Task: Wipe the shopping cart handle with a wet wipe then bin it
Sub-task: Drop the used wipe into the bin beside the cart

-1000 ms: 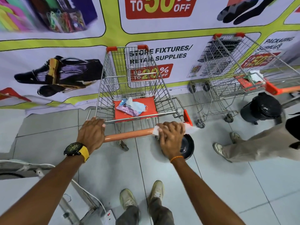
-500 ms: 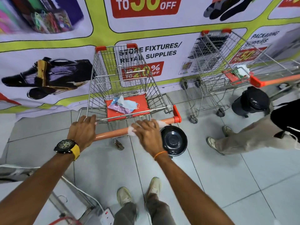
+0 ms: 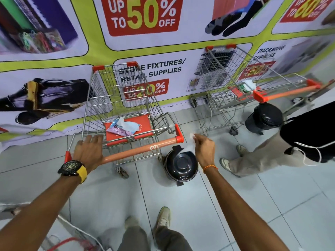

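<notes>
A wire shopping cart (image 3: 125, 98) stands against the banner wall, its orange handle (image 3: 141, 148) slanting up to the right. My left hand (image 3: 88, 151) grips the handle's left end. My right hand (image 3: 204, 147) is off the handle, just right of its red end cap, pinching a crumpled white wet wipe (image 3: 191, 136). A black bin with a shut lid (image 3: 180, 164) stands on the floor right under that hand. A pack of wipes (image 3: 123, 128) lies on the cart's red seat flap.
A second cart (image 3: 235, 82) stands to the right with another black bin (image 3: 264, 116) beside it. Another person's legs and shoes (image 3: 253, 158) are close at the right. My own shoes (image 3: 163, 217) are below. A cable and metal frame lie at lower left.
My right hand has slid the wipe along the handle to the right end and lifted off it, now above the bin. The left hand has stayed on the handle.
</notes>
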`<move>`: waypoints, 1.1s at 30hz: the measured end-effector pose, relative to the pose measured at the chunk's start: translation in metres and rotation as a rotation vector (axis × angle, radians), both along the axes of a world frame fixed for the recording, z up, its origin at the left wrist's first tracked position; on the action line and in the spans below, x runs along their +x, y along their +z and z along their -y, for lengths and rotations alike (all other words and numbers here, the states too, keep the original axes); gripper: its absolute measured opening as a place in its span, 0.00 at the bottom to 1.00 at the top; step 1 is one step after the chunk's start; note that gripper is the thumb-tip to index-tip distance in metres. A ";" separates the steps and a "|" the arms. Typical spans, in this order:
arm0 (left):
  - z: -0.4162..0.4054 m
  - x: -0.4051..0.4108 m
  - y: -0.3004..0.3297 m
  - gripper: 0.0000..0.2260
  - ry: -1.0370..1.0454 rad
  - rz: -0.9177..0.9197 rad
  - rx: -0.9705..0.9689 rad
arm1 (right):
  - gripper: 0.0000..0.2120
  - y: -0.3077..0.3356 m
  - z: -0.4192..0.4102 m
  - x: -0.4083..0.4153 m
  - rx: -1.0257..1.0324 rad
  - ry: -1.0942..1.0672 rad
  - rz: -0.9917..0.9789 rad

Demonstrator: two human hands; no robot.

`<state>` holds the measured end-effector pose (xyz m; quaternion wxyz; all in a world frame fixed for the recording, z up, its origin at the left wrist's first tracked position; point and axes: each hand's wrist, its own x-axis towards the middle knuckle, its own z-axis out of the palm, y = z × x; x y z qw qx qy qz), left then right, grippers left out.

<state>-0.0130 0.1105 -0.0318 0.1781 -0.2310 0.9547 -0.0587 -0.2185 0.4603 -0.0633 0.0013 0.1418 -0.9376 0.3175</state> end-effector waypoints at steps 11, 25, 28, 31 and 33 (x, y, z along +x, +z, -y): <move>-0.098 -0.105 0.005 0.22 -0.307 -0.238 0.261 | 0.12 0.012 -0.047 0.012 0.062 -0.213 0.280; -0.169 -0.165 -0.013 0.27 -0.549 -0.237 0.384 | 0.17 -0.030 -0.080 0.040 -0.349 -0.374 0.459; -0.176 -0.172 -0.021 0.27 -0.597 -0.208 0.379 | 0.22 -0.038 -0.092 0.043 -0.425 -0.416 0.464; -0.177 -0.176 -0.028 0.29 -0.590 -0.245 0.414 | 0.26 -0.053 -0.106 0.038 -0.350 -0.447 0.436; -0.177 -0.178 -0.031 0.27 -0.590 -0.273 0.418 | 0.23 -0.062 -0.112 0.031 -0.397 -0.473 0.486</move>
